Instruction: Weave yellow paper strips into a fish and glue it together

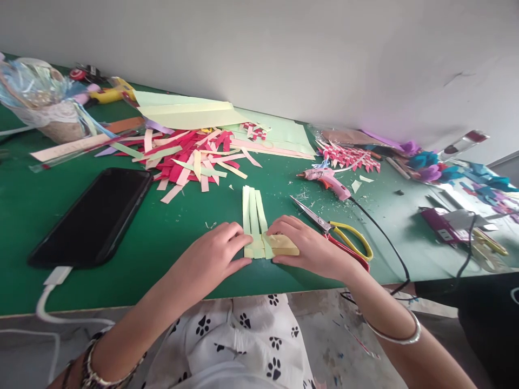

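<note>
Pale green paper strips [254, 210] stand side by side on the table, fanning slightly apart at their far ends. Yellow paper strips [287, 250] cross them near the bottom in a small weave and stick out to the right. My left hand [221, 246] grips the left edge of the weave, thumb below and fingertips above. With bent fingers, my right hand [306, 244] holds the yellow strips where they meet the green ones. Just beyond my right hand lie scissors [322, 222] with yellow and red handles, blades apart.
A pink glue gun [330, 182] lies behind the scissors, its black cord running off the front edge. A black phone [93, 216] with a white cable is at left. Loose red, pink and green strips [190, 156] are heaped behind. A co-worker's dark clothing [486, 319] shows at right.
</note>
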A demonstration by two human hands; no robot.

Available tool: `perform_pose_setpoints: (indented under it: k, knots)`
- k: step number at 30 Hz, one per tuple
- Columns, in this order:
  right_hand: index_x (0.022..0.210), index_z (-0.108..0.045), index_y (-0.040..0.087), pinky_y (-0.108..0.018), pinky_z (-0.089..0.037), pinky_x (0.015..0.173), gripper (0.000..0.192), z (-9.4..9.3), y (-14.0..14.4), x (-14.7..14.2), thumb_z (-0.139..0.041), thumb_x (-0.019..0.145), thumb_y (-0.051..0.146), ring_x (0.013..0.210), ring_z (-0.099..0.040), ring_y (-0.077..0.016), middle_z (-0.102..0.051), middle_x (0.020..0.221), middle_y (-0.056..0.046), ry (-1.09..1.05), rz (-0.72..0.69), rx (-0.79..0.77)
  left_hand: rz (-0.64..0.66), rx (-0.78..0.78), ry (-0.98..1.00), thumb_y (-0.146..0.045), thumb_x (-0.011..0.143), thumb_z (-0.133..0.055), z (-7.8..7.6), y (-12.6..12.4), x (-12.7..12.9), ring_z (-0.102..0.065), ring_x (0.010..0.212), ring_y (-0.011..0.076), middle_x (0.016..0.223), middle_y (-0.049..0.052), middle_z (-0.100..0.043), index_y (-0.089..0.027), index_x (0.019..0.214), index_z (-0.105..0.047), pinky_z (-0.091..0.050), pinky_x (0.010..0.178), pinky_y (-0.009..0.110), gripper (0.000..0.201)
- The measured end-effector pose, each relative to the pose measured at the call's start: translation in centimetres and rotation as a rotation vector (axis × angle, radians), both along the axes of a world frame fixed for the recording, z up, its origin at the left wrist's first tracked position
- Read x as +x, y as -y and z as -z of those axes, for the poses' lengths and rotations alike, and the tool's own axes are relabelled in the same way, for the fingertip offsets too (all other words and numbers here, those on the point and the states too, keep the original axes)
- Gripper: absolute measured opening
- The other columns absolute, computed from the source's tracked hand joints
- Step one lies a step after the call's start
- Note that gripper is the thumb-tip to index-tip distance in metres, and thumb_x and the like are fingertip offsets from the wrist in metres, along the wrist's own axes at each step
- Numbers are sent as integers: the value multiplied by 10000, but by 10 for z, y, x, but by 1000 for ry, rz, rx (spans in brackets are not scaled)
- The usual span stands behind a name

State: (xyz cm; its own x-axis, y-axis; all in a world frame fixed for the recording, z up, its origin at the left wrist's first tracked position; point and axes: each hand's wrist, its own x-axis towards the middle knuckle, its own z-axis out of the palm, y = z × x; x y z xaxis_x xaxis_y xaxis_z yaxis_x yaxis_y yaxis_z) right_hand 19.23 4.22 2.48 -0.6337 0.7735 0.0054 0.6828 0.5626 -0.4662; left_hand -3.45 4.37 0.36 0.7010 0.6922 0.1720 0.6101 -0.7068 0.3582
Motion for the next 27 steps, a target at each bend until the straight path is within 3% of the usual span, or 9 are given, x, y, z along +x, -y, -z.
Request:
perform_pose_setpoints:
  k: [16, 27]
  knots:
    - [1029, -539, 212, -308, -463, 822, 181, 4, -2, -5, -525, 854, 257, 975, -514, -166, -537, 1077, -60, -60, -6, -38, 16, 31, 20, -222, 855, -534, 1, -2, 0, -548, 755, 152, 862, 29, -539, -152, 950, -584, -429, 626, 259, 129]
    - [1061, -533, 215, -335, -473, 800, 210, 10, 9, -2, -517, 862, 281, 989, -505, -196, -536, 1096, -67, -32, 57, 42, 23, -8, 19, -213, 853, -534, -1, -3, -6, -549, 756, 136, 884, 13, -559, -175, 902, -580, -417, 632, 246, 78]
